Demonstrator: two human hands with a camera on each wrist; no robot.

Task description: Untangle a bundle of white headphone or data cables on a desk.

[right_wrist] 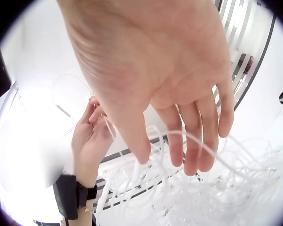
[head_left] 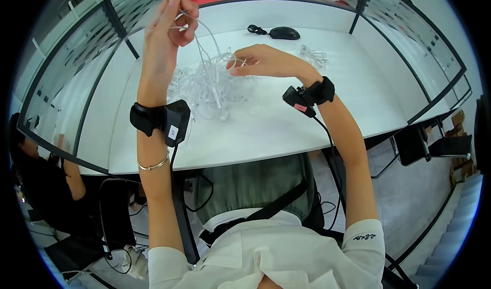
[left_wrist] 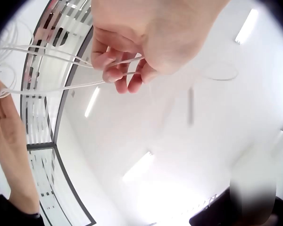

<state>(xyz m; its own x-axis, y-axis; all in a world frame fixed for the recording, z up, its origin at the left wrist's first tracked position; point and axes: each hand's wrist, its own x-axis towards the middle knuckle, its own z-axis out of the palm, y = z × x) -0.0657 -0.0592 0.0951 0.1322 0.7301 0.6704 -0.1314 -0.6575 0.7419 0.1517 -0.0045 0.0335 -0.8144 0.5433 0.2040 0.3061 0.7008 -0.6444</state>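
A tangled heap of thin white cables (head_left: 217,87) lies on the white desk. Raised above its far left side, my left hand (head_left: 171,25) pinches strands of white cable (left_wrist: 70,87) between thumb and curled fingers. Those strands run down from the hand into the heap. At the heap's upper right, my right hand (head_left: 266,61) reaches in among the loops. Its fingers (right_wrist: 192,141) are nearly straight, with the thumb apart from them. One cable loop (right_wrist: 198,140) crosses at the fingertips, and more cables sit just beyond.
A black mouse (head_left: 284,32) with its cord bundled lies at the back of the desk (head_left: 307,115). To the right is a small coil of white cable (head_left: 314,56). Low partitions (head_left: 424,66) with glass tops surround the desk. Another person (head_left: 46,171) sits at the left.
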